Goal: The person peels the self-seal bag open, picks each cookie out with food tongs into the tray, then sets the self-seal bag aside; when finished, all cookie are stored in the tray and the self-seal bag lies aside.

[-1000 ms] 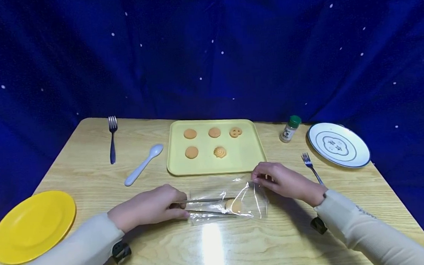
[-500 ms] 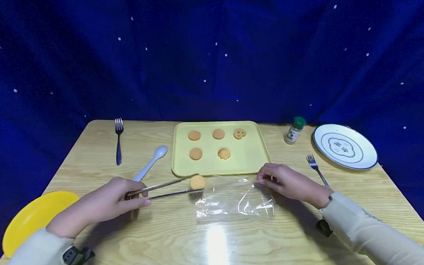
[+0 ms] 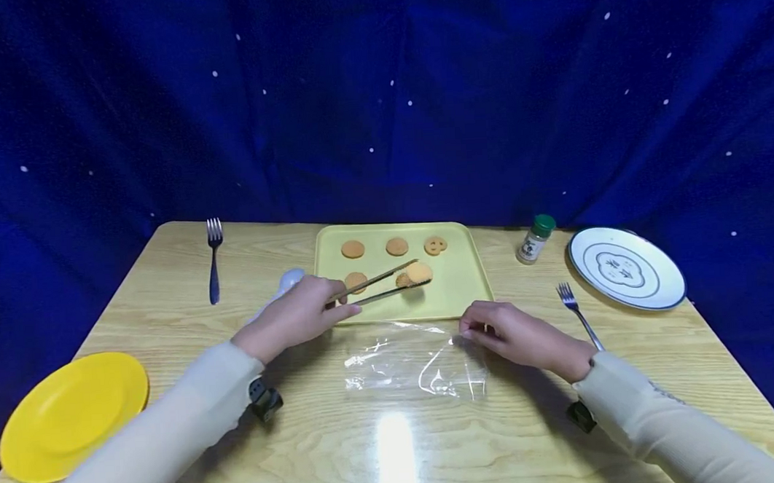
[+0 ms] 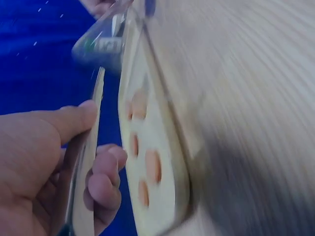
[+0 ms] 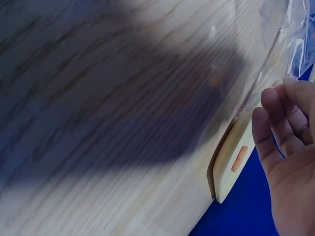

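My left hand [image 3: 295, 315] grips metal tongs [image 3: 385, 294], whose tips hold a round cookie [image 3: 418, 272] above the yellow tray [image 3: 462, 292]. Beneath the tongs, a swirled cookie [image 3: 402, 279] is partly covered, as is a round cookie [image 3: 355, 281]. Along the tray's far side lie two round cookies, one of them a plain cookie [image 3: 352, 249], and a smiley-shaped cookie [image 3: 435, 245]. My right hand [image 3: 517, 337] pinches the upper right corner of a clear plastic bag [image 3: 400, 376], flat on the table before the tray. The left wrist view shows fingers curled round the tongs [image 4: 81, 177].
A yellow plate [image 3: 74, 418] sits at the left, near a fork [image 3: 214, 269]. A pale spoon [image 3: 291, 278] is mostly behind my left hand. To the right are a green-capped shaker [image 3: 535, 239], a small fork [image 3: 580, 315] and a white patterned plate [image 3: 658, 278].
The tongs and cookie were inside the bag, came out leftward, then moved forward and right over the tray. My right hand keeps its pinch on the bag.
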The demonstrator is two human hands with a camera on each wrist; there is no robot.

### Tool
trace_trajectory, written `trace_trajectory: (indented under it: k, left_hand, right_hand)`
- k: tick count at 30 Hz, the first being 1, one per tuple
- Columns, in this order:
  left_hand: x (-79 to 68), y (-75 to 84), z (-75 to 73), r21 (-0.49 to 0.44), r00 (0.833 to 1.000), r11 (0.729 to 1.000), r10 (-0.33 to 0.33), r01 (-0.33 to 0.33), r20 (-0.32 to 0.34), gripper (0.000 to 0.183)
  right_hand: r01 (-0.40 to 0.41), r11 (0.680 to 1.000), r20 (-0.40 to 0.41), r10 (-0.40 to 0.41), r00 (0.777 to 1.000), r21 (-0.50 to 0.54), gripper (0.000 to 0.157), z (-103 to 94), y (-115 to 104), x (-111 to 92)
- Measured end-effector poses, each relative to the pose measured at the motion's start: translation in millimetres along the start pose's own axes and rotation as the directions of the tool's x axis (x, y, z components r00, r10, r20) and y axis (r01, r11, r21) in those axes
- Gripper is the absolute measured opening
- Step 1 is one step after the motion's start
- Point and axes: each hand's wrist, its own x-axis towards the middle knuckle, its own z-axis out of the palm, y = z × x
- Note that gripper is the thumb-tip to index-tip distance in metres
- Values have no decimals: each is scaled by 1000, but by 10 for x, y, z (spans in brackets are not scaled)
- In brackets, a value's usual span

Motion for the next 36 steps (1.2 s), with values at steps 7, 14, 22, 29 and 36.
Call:
trace_trajectory:
  k: [7, 14, 22, 29, 36]
  left_hand:
    - [391, 246, 240, 0, 980, 986, -163, 164, 117, 34]
    - [561, 377, 353, 63, 961, 972, -234, 228, 146, 39]
    - [558, 385, 327, 38, 953, 965, -263, 260, 150, 37]
    - [308, 378, 148, 14, 972, 973, -230, 229, 39, 52]
    - [-338, 297, -126, 53, 960, 966, -244, 253, -137, 31]
  right_hand:
    - [3, 1000, 8, -3, 1000, 20, 5, 4, -8, 26]
    - [12, 1000, 2, -12, 1000, 23, 6, 10, -8, 0]
    - [4, 1000, -4, -4, 1000, 5, 6, -9, 4, -23]
    - [-9, 1000, -5, 9, 1000, -12, 5, -31, 11, -61]
    - [-17, 1000, -8, 17, 1000, -26, 4, -56, 31, -136]
